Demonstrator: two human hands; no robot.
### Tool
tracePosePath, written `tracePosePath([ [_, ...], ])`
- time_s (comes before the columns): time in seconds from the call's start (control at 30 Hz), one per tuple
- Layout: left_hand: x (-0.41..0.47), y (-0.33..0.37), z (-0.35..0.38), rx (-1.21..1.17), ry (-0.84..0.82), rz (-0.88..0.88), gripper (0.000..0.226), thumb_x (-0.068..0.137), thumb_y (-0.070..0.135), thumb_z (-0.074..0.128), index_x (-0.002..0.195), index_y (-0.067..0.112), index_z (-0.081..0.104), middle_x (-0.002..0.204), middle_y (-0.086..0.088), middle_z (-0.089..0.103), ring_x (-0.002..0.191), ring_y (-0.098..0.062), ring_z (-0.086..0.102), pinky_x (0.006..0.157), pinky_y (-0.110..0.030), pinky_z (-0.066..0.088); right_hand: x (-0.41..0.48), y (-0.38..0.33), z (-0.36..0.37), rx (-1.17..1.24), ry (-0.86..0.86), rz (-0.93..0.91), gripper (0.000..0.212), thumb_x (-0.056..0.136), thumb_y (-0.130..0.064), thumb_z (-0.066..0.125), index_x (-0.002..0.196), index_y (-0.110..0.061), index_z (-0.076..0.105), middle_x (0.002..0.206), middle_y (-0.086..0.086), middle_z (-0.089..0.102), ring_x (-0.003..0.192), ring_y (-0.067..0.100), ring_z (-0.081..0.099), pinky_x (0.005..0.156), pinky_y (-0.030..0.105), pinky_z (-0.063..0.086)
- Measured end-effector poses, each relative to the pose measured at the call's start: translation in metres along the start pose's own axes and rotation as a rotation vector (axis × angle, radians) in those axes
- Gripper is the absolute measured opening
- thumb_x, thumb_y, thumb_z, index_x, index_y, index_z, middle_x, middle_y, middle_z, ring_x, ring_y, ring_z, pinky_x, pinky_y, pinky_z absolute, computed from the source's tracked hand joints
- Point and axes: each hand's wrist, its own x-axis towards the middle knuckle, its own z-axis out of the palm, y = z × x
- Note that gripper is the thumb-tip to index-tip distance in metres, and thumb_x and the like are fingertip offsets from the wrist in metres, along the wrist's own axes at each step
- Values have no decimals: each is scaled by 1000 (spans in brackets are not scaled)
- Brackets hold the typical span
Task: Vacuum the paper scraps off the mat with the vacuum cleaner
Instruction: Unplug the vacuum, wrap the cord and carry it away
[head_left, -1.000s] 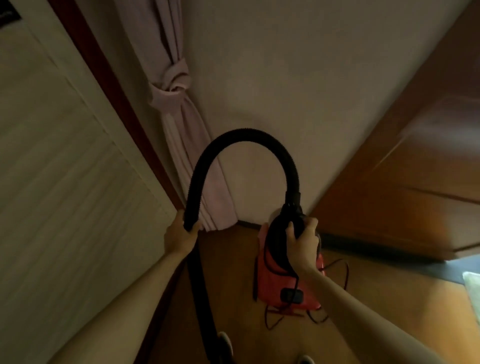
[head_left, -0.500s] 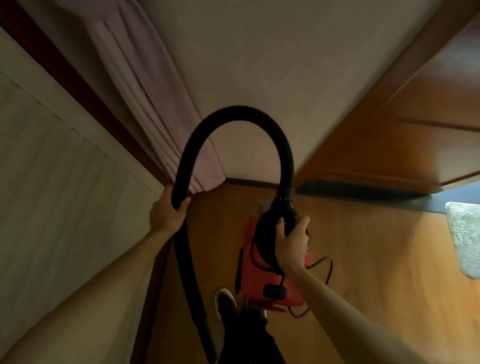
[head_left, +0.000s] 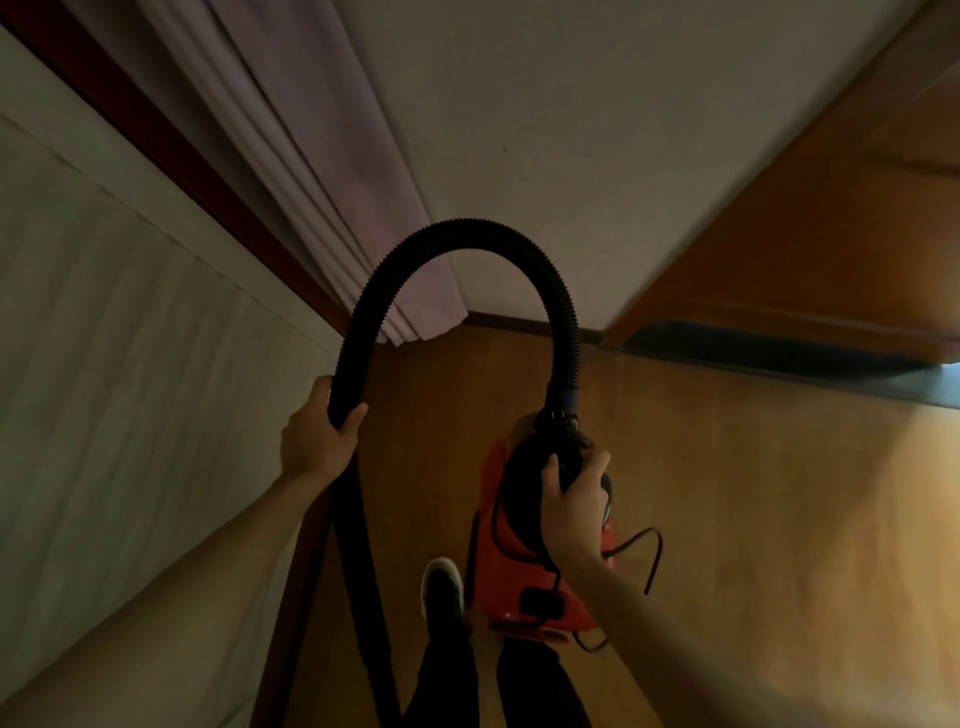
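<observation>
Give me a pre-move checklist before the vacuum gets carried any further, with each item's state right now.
1. Left hand closed on the black hose: ok.
2. Right hand gripping the black top handle of the red vacuum cleaner: ok.
3. Power cord kept clear of the feet: not ok; it hangs in loose loops beside the body, close to the shoe.
4. Hose free of the curtain: ok; the arch passes in front of it without snagging.
5. Mat and paper scraps located: cannot tell; neither is in view.
6. Nozzle end of the hose clear of the floor: cannot tell; it runs out of the picture at the bottom.
</observation>
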Motion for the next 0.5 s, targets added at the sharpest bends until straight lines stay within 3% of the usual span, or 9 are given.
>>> tracePosePath([
  [0.17, 19, -26, 20, 36, -61, 7, 43, 96, 37, 60, 132, 17, 48, 117, -9, 67, 91, -27, 65, 74, -38, 55, 13, 21, 24, 18, 35, 37, 29, 101, -22, 50, 123, -8, 38, 69, 4, 58, 41, 5, 53, 37, 16, 37],
  [0.23, 31, -39, 28, 46, -87, 4, 48, 96, 39, 60, 136, 17, 46, 122, -10, 65, 98, -30, 65, 79, -42, 56, 23, 30, 36, 13, 49, 52, 24, 101, -22, 49, 117, -9, 39, 72, 7, 59, 44, 7, 53, 37, 15, 37],
  [0.33, 53, -55, 40, 39, -103, 9, 43, 96, 38, 61, 131, 19, 48, 117, -8, 67, 93, -29, 66, 76, -40, 56, 35, 41, 55, -19, 66, 37, 17, 101, -22, 49, 107, -11, 38, 72, 5, 57, 45, 10, 52, 36, 16, 36],
  [0.43, 76, -73, 51, 39, -129, 29, 39, 96, 37, 61, 129, 20, 49, 110, -4, 66, 86, -26, 64, 70, -36, 54, 48, 49, 74, -41, 99, 19, 16, 101, -21, 50, 103, -11, 38, 71, 1, 55, 48, 11, 54, 36, 22, 41],
  [0.5, 90, -87, 57, 45, -141, 48, 38, 96, 37, 60, 128, 20, 49, 105, -1, 65, 82, -22, 62, 67, -32, 50, 60, 53, 87, -35, 115, 14, 16, 101, -21, 50, 102, -11, 38, 73, 0, 54, 51, 16, 55, 41, 35, 48],
])
